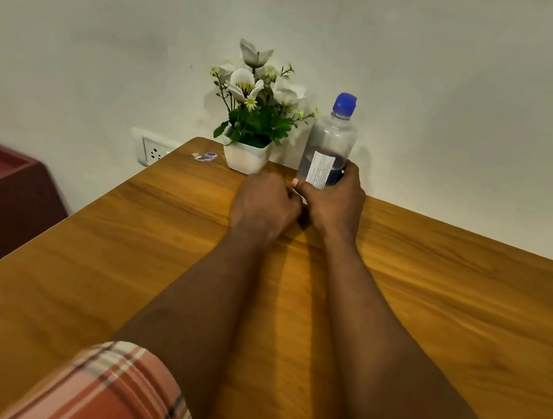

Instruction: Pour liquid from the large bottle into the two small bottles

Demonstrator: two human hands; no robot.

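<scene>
The large clear bottle [331, 139] with a blue cap [345, 105] and a white label stands upright on the wooden table [447, 297], near the wall. It holds a little liquid low down. My right hand [335, 198] grips its lower part, with the thumb across the label. Just to the left, my left hand [265, 201] rests on the table with its fingers curled into a fist, touching the right hand. Nothing shows inside the fist, and whatever lies under it is hidden. No small bottle is in view.
A white pot of artificial flowers [251, 127] stands just left of the bottle at the table's back edge. A small sticker [205, 156] lies near the back left corner. A wall socket [152, 154] and a dark red cabinet [1, 191] are left of the table.
</scene>
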